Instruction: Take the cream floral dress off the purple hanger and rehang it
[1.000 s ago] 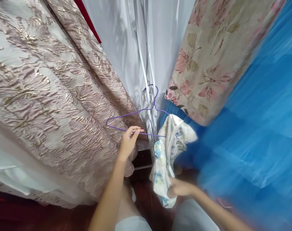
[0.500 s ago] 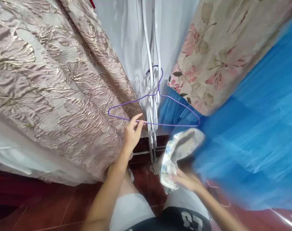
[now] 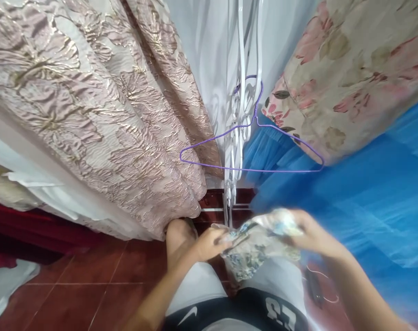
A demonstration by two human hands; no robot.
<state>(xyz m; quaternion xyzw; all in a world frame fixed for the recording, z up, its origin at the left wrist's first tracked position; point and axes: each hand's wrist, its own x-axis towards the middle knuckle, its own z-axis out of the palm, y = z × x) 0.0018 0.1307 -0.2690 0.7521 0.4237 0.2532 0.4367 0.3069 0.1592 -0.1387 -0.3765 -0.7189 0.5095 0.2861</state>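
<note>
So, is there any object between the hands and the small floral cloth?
Nothing visible: the left hand and the right hand both hold the small floral cloth directly, at opposite sides. The purple hanger is higher in the picture, apart from them.

Pale light glints on the pink-gold cloth [image 3: 126, 138], the floor [image 3: 88, 280] lies dimmer, and blur smears the hands [image 3: 211, 243] [image 3: 310, 232] and garment [image 3: 248, 257].

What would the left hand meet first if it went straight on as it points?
The left hand would first meet the floral-print garment it pinches, which lies directly ahead of it; beyond, probably the blue tulle fabric, though one view leaves depth unclear.
</note>
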